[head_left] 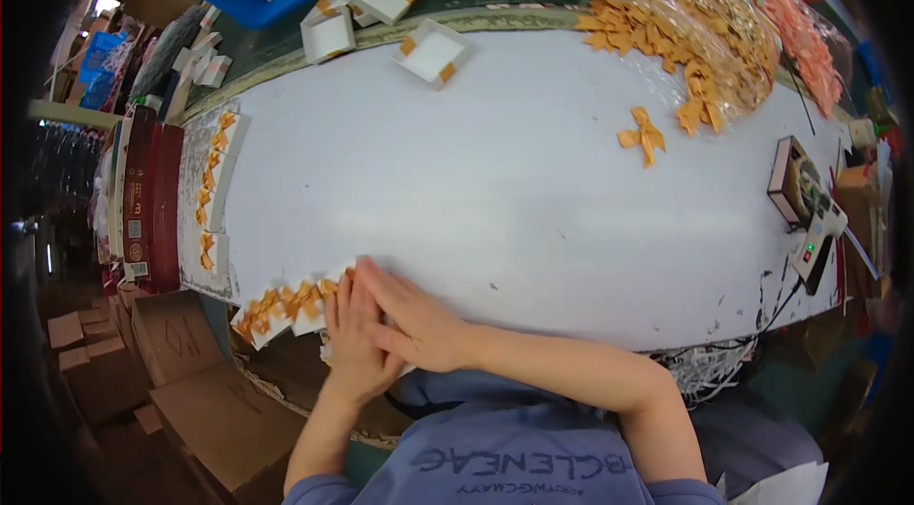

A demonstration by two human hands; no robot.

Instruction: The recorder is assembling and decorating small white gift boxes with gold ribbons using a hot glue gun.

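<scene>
Along the near left edge of the table runs a row of small white boxes with gold ribbon bows (286, 305). My left hand (360, 338) lies at the right end of this row, its fingers stretched out and close together over the last box. Pressed beside it, my right hand (419, 319) has its fingers extended, with the tips next to that end box. The hands touch each other and partly hide the box beneath them. I see no thing gripped in either hand.
More bow-topped white boxes (224, 167) line the left edge. An open white box (433, 53) lies at the back, near a blue crate (262, 5) of boxes. Gold bows (700, 29) spill from a plastic bag; one bow (644, 136) lies apart. A white corded glue gun (819, 243) rests right.
</scene>
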